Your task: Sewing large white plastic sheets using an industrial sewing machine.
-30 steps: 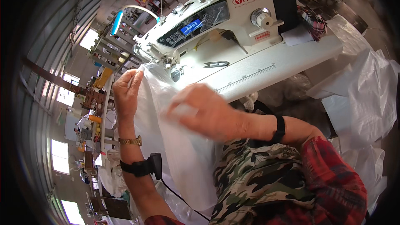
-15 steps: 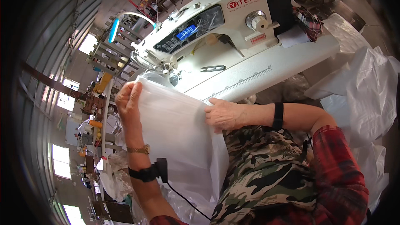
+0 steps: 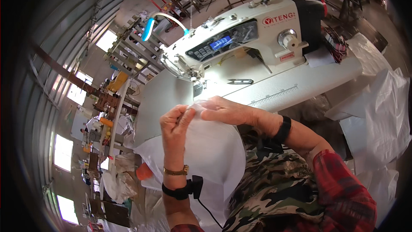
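White thin sheeting [image 3: 214, 146], pinched by left hand [image 3: 174, 122] and right hand [image 3: 229, 111] near the pale tabletop's [image 3: 165, 99] front edge, seems mid-alignment; next calls for even tension.

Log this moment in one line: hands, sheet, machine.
left hand: pinching white sheet by edge | right hand: holding same edge, beside left | sewing machine: screen lit | thread snips: on machine bed

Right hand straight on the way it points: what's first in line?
Probably the left hand, just beyond the bit of white sheet between it and the right hand. Depth is unclear, so it might pass slightly above.
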